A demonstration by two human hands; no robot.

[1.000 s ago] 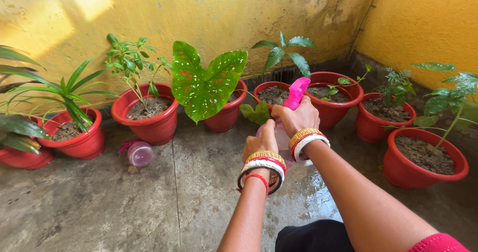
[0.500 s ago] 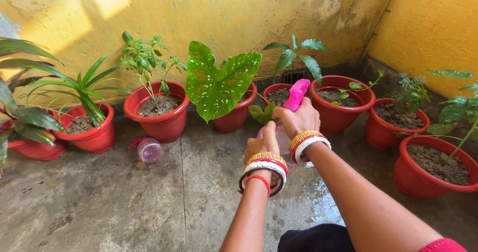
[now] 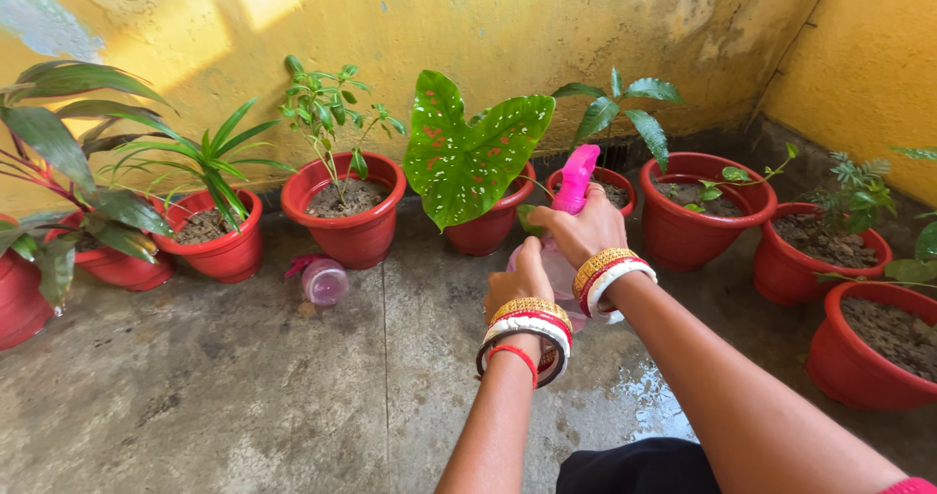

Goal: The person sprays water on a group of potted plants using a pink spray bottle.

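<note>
At the centre of the frame the right hand (image 3: 584, 228) is gripping the neck of a pink spray bottle (image 3: 573, 184), its long axis standing upright, nozzle aiming toward the spotted leaf (image 3: 468, 152). The left hand (image 3: 519, 279) is cupping the bottle's body from below, hiding most of it.

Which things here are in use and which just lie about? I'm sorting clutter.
In use:
spray bottle, pink top, held by right hand and left hand
spotted-leaf plant in front of it

Lying about:
second spray bottle on its side on the floor
</note>
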